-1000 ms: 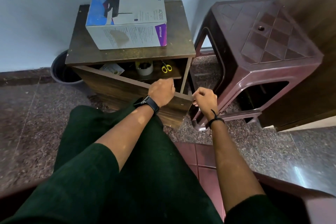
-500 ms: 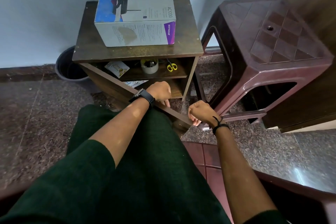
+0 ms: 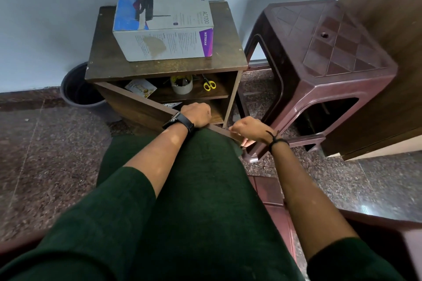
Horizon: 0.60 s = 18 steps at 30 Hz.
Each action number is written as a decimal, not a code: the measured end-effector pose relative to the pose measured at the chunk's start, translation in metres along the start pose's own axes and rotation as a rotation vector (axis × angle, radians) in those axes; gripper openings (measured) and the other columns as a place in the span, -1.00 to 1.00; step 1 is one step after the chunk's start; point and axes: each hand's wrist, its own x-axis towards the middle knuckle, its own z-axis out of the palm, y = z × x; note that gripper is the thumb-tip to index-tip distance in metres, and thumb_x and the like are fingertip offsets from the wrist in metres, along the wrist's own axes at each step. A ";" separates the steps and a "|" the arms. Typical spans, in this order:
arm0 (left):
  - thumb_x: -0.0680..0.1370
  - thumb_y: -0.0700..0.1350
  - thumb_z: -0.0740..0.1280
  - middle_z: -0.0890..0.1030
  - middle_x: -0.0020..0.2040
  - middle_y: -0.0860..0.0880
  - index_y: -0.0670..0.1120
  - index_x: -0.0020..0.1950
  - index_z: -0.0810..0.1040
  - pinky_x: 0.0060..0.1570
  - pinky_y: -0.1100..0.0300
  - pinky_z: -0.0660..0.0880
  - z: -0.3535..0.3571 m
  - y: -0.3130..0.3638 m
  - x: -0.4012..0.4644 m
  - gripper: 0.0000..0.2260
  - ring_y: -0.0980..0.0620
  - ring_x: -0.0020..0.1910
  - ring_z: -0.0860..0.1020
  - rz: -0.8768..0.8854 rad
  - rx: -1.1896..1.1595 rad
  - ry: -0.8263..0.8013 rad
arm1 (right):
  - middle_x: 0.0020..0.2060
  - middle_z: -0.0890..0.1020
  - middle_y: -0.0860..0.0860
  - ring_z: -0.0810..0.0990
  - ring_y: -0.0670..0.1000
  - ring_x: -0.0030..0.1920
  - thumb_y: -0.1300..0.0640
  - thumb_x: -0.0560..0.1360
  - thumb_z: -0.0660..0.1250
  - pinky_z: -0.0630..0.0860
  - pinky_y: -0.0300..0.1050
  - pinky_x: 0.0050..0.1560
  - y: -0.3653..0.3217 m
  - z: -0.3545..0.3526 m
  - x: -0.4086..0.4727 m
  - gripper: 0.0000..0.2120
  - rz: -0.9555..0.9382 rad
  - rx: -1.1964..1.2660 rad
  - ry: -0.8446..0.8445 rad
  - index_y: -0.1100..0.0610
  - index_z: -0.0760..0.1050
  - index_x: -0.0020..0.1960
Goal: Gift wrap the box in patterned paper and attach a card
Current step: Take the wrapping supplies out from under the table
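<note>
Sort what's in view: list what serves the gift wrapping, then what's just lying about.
For the job:
router box on the cabinet top
tape roll, yellow scissors and card on the upper shelf
cabinet door, held by left hand and right hand

Lying about:
plastic stool
dark bin

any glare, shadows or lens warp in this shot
Head view: glare streak on the polished floor at lower right; soft shadows of the box and stool on the wall; wide-angle bending at the edges; focus mostly sharp.
</note>
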 end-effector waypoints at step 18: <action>0.59 -0.12 0.22 0.55 0.21 -0.16 -0.13 0.21 0.54 0.01 0.05 0.44 0.008 -0.003 0.002 -0.76 -0.16 0.18 0.53 -0.165 0.153 0.007 | -0.41 0.43 0.05 0.38 -0.02 -0.43 0.25 0.52 0.25 0.32 -0.22 -0.41 -0.079 0.009 0.052 -0.87 0.106 -0.311 -0.478 0.17 0.44 -0.21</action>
